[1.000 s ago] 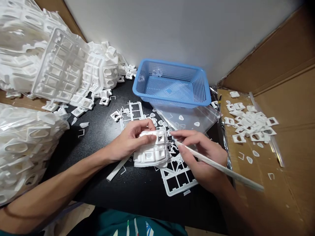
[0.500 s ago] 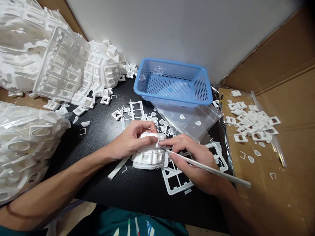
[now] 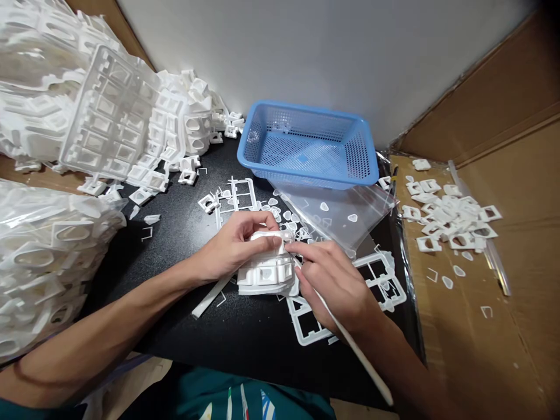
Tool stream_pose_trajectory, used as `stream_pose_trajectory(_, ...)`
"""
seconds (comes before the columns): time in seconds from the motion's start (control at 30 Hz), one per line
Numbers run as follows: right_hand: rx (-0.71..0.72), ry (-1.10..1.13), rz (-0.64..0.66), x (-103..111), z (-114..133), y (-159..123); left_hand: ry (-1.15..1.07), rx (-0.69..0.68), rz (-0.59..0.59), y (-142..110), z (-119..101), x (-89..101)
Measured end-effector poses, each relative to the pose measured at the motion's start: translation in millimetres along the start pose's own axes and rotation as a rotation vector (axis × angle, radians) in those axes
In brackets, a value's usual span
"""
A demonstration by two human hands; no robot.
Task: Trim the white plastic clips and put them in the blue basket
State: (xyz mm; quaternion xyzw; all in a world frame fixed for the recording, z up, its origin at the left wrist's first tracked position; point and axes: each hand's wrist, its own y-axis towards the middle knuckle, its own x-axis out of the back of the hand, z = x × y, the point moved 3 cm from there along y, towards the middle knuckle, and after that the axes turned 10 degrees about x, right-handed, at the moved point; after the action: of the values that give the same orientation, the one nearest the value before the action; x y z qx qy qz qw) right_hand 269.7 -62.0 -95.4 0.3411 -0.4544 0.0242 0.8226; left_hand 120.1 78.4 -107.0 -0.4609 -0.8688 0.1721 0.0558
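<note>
My left hand [image 3: 238,248] is closed on a white moulded plastic sheet of joined frame pieces [image 3: 266,274], its thumb pressing on the upper face. From the right, my right hand [image 3: 339,283] grips a long, thin white-handled tool [image 3: 361,356]. Its handle slants down to the lower right, beneath the palm. My right index fingertip touches the sheet's right edge, close to the left thumb. The tool's working tip is hidden by the fingers and the sheet. Under the right hand lies an empty white sprue frame [image 3: 301,332].
A blue perforated basket [image 3: 306,181] stands at the back on a clear plastic bag [image 3: 345,219]. Bagged white mouldings [image 3: 52,233] crowd the left side. On cardboard at the right is a heap of loose white frames [image 3: 455,213]. A flat white strip [image 3: 210,300] lies near the left wrist.
The tool has swung round in my right hand, its handle end moving down and left. My right hand has turned with it. The sheet has shifted slightly up and right.
</note>
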Motion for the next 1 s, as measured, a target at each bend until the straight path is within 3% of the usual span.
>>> stream_pose_trajectory(0.17,0.072,-0.257,0.054,-5.2,6.5,0.7,-0.023,-0.023,-0.025,2.5,1.3,-0.5)
stream_pose_trajectory(0.37,0.120,-0.432,0.020,-14.0,9.8,7.1,-0.041,-0.049,-0.058,2.7,1.2,0.0)
stream_pose_trajectory(0.53,-0.060,-0.464,-0.072,-5.1,-13.4,0.5,0.021,-0.107,-0.066,-0.6,3.8,-4.8)
stream_pose_trajectory(0.63,-0.176,-0.352,-0.134,7.3,-24.9,-3.3,-0.050,-0.109,-0.069,-0.3,7.1,-6.1)
stream_pose_trajectory(0.8,-0.383,0.008,-0.359,20.4,-25.3,-2.7,-0.108,-0.067,-0.021,0.6,9.4,-5.1)
stream_pose_trajectory(0.9,-0.413,0.341,-0.327,19.9,-21.0,-0.6,-0.090,-0.070,-0.008,-0.2,8.5,-4.1)
stream_pose_trajectory(1.0,-0.365,0.524,-0.237,18.5,-15.7,1.0,-0.062,-0.075,-0.009,-0.6,7.2,-3.7)
